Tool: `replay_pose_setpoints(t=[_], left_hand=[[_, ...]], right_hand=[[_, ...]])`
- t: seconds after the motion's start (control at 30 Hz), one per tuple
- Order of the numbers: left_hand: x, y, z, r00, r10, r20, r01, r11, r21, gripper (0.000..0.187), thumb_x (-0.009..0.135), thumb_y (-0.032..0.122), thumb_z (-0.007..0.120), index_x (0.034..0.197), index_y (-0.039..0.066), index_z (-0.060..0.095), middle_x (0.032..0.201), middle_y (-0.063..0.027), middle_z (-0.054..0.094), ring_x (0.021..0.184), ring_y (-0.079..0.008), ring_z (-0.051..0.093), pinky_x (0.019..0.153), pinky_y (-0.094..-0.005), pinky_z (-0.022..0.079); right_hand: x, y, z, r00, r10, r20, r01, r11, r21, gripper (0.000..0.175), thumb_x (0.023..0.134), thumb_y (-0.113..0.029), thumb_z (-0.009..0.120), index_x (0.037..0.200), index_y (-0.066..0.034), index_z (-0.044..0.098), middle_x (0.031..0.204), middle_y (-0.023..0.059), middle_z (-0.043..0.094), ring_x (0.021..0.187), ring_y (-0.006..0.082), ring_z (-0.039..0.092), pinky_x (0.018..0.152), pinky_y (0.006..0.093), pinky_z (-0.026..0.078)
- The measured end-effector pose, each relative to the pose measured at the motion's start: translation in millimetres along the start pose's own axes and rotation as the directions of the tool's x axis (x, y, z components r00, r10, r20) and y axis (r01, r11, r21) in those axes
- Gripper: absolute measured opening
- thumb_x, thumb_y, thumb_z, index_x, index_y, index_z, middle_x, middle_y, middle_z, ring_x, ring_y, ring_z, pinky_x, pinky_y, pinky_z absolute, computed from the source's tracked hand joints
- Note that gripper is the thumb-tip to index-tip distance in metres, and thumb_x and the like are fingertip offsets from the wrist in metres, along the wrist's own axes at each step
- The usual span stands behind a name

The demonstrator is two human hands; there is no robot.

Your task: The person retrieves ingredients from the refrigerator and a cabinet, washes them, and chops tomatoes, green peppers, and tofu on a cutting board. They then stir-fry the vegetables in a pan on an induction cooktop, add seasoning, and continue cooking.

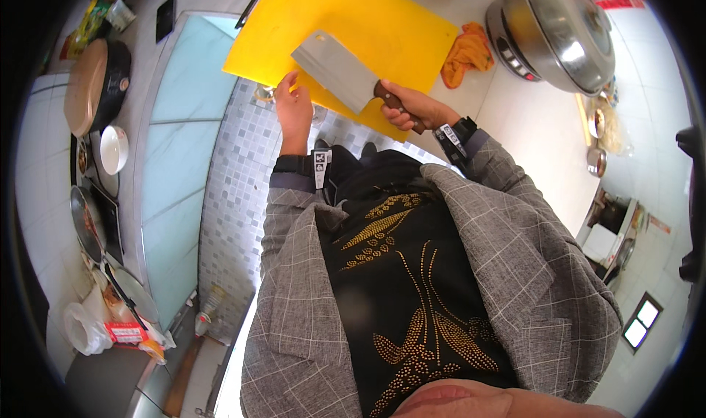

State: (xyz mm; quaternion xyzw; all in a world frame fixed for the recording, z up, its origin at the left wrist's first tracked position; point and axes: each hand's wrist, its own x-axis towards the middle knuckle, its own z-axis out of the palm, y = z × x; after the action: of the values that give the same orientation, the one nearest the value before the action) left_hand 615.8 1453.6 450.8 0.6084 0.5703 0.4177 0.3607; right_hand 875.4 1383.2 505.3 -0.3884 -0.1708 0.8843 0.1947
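My right hand (411,106) grips the brown handle of a Chinese cleaver (339,70). The broad steel blade is over a yellow cutting board (386,20), pointing up and to the left; whether it touches the board I cannot tell. At the board's near edge is my left hand (294,109), holding nothing, its fingers partly curled and a little apart. The blade's far end is just to the right of those fingertips. A black handle (249,9) shows at the board's left side.
An orange cloth (468,53) lies right of the board, beside a lidded steel pot (557,31) on an electric cooker base. On the left counter are a phone (165,19), a lidded electric pan (99,87), a white bowl (114,150) and a frying pan (89,222).
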Motion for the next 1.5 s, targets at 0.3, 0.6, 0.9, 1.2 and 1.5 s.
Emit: replay_pose_setpoints(t=[0.3,0.6,0.9,1.2,1.5], left_hand=[[1,1,19,0.997,-0.064,0.034,0.068,0.987,-0.143,0.032,0.088,0.011,0.058,0.117,-0.001,0.058,0.111,-0.0169,0.061,0.1,-0.0265,0.06,0.086,-0.0331,0.049],[-1,1,23,0.993,0.121,0.007,-0.121,0.99,0.077,0.034,0.085,0.007,0.056,0.117,-0.005,0.056,0.114,-0.0209,0.059,0.102,-0.0351,0.057,0.089,-0.039,0.047],[14,18,-8,0.971,0.162,0.178,-0.198,0.958,0.209,0.071,0.073,0.024,0.075,0.132,0.001,0.043,0.131,-0.0216,0.047,0.117,-0.036,0.047,0.096,-0.0425,0.042],[45,10,1,0.858,0.34,0.386,-0.45,0.859,0.245,0.088,0.066,0.037,0.079,0.134,0.001,0.037,0.132,-0.0199,0.045,0.123,-0.0374,0.039,0.105,-0.0445,0.033],[46,7,6,0.867,0.378,0.325,-0.457,0.863,0.214,0.08,0.069,0.037,0.077,0.13,0.001,0.04,0.127,-0.0186,0.046,0.12,-0.0353,0.041,0.102,-0.0443,0.035]], right_hand=[[21,23,-7,0.997,0.015,0.071,-0.035,0.954,0.298,0.065,0.093,-0.068,0.026,0.06,-0.0126,0.035,0.046,-0.0061,0.026,0.034,0.0043,0.022,0.031,0.0177,0.02],[26,21,-3,0.997,0.023,0.08,-0.063,0.832,0.551,0.063,0.092,-0.068,0.032,0.061,-0.0132,0.035,0.048,-0.0058,0.026,0.034,0.0031,0.022,0.029,0.0171,0.019],[-38,-20,28,0.817,-0.514,-0.263,0.417,0.84,-0.347,0.046,0.101,-0.047,0.032,0.086,-0.0063,0.045,0.06,0.0006,0.046,0.045,0.0058,0.043,0.041,0.02,0.037],[-25,-12,67,0.65,-0.555,-0.52,0.152,0.765,-0.626,0.036,0.1,-0.033,0.045,0.115,-0.0009,0.053,0.069,-0.0013,0.045,0.061,0.0069,0.045,0.055,0.0232,0.039],[-18,-8,76,0.615,-0.54,-0.575,0.118,0.783,-0.61,0.036,0.1,-0.032,0.046,0.115,0.0003,0.053,0.074,0.0003,0.048,0.065,0.0083,0.047,0.06,0.0237,0.041]])
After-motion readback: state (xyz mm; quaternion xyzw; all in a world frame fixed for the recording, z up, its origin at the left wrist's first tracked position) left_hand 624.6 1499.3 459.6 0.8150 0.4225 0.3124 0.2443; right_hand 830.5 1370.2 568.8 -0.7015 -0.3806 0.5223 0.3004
